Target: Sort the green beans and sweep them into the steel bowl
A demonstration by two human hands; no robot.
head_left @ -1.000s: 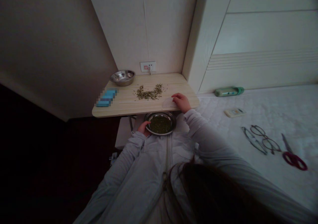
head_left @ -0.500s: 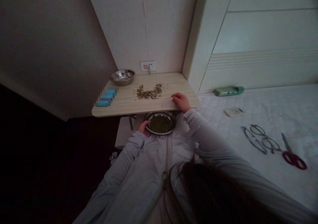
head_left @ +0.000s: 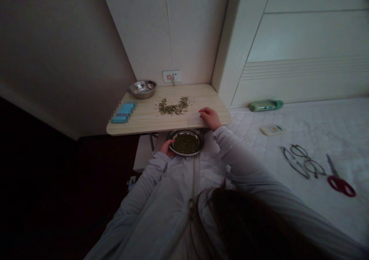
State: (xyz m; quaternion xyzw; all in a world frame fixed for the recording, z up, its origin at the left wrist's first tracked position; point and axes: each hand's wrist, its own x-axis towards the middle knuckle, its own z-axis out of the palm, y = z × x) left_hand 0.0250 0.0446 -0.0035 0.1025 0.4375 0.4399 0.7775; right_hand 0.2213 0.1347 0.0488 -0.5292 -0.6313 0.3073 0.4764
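Note:
My left hand point(head_left: 166, 148) grips the left rim of a round steel dish point(head_left: 186, 154), thumb over the edge. Small green beans or seeds point(head_left: 186, 142) cover its bottom. The dish is held just below the front edge of a small wooden table point(head_left: 138, 126). On the tabletop, my right hand point(head_left: 210, 118) has its fingers closed on a thin, pale, rounded piece point(head_left: 194, 119), possibly plastic, lying nearly flat near the front edge. Left of and beyond this hand, more small greenish-brown seeds point(head_left: 172, 109) are spread in a loose U shape.
An empty-looking steel bowl point(head_left: 142, 90) stands at the table's back left, with a blurred-out blue object point(head_left: 123, 112) before it. A wall socket point(head_left: 172, 76) is behind. On the white bed lie a green bottle point(head_left: 265, 105), a remote point(head_left: 272, 130), eyeglasses point(head_left: 314, 167) and red-handled scissors point(head_left: 341, 186).
Almost nothing differs. Both hands, the dish and the seeds keep their places; the pale piece under my right hand shows at most a tiny shift.

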